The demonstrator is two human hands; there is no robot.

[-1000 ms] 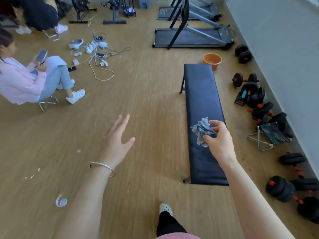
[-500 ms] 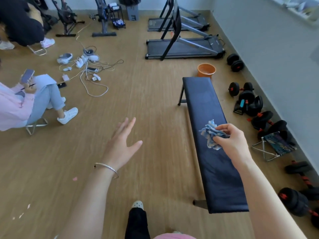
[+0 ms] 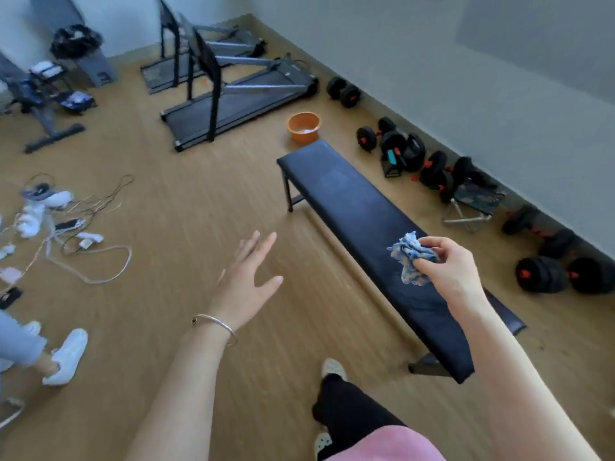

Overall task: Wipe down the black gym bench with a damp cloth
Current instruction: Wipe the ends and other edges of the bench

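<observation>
Cloth (image 3: 411, 257): crumpled blue-and-white rag, pinched by the right hand (image 3: 456, 271); it sticks out to the left of the fingertips and droops a little below them.
Right hand: fingers curled narrow round the cloth, thumb on top, held over the near half of the bench (image 3: 359, 207); I cannot tell whether the rag touches the padding.
Bench: long black padded top, under these fingers and running away from them toward the upper left; its near end lies below the right forearm.
Left hand (image 3: 246, 277): fingers straight and spread wide, holding nothing, palm down above the wooden floor (image 3: 186, 201), well apart from the bench; a thin silver bracelet (image 3: 216, 324) sits at the wrist.
Bucket (image 3: 303, 126): orange, on the floor just past the bench's far end, well beyond the right fingertips.
Dumbbells (image 3: 542, 274): black with red parts, lined along the wall to the right of the right fingers.
Folding stool (image 3: 476, 202): beyond the right fingers, between bench and wall.
Treadmills (image 3: 239, 98): far beyond the left fingertips.
Cables (image 3: 90, 234): tangled on the floor, well to the left of the left hand.
</observation>
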